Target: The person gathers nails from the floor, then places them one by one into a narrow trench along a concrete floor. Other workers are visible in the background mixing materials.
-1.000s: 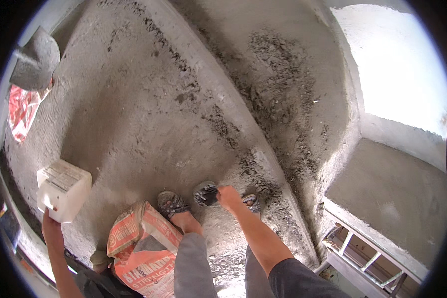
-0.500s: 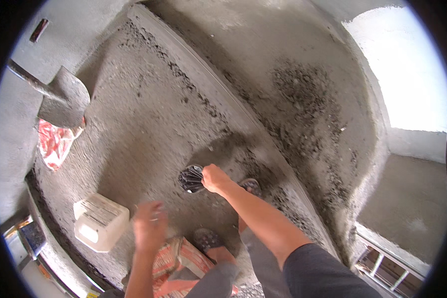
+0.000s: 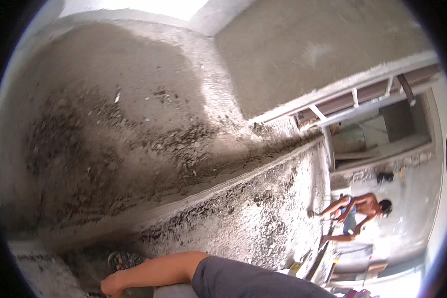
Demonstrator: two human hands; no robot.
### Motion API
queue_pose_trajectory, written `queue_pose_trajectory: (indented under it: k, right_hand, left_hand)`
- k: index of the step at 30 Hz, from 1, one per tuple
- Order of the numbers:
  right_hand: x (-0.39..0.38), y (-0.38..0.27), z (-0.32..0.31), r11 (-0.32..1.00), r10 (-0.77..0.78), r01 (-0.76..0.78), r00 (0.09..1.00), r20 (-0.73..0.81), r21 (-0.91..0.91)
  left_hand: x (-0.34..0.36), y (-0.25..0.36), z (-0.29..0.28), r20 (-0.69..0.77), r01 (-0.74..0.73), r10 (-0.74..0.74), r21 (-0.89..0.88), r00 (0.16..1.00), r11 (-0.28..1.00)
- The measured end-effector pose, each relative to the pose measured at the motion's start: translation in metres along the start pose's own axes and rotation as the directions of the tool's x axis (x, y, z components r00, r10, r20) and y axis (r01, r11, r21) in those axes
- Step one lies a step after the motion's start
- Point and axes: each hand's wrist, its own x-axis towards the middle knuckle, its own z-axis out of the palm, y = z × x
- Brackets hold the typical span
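My right hand [image 3: 113, 285] hangs at the lower left, with its fingers closed and partly cut off by the lower edge. A sliver of a dark object [image 3: 95, 294] shows against the fingers. It seems to be the black ribbed object that the hand gripped half a second ago, though most of it is hidden. Just above the wrist is my patterned shoe [image 3: 123, 260], standing on the grey floor. My left hand is out of view.
A raised straight edge [image 3: 270, 164] crosses the rough mortar floor, with loose crumbly mortar [image 3: 184, 146] beyond it. A metal ladder [image 3: 355, 97] lies by the plastered wall [image 3: 308, 59]. At the right, another person [image 3: 357, 211] appears low near a wall.
The view has swung far to the right. The shovel, white jug, sacks and my left hand have left it; the ladder and other person show more. My right hand now sits lower left.
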Motion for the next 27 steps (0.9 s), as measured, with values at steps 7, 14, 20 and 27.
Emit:
queue_pose_trajectory:
  k: [7,14,20,27]
  right_hand:
    - [-0.022,-0.007,-0.047,0.983,-0.110,0.033,0.892,-0.438,-0.179]
    - [0.005,0.040,-0.057,0.965,-0.262,0.247,0.917,-0.299,-0.088]
    - [-0.045,0.030,-0.057,0.966,-0.109,0.149,0.976,-0.188,0.211]
    - [-0.026,0.032,-0.019,0.990,-0.031,0.062,0.972,-0.233,0.126]
  left_hand:
    - [0.038,0.011,-0.056,0.181,-0.126,0.090,0.201,0.979,0.971]
    - [0.050,0.001,-0.065,0.274,-0.151,0.083,0.238,0.958,0.959]
    - [0.044,-0.003,-0.069,0.353,-0.167,0.073,0.244,0.933,0.955]
    - [0.037,-0.008,-0.066,0.551,-0.250,0.101,0.202,0.829,0.947]
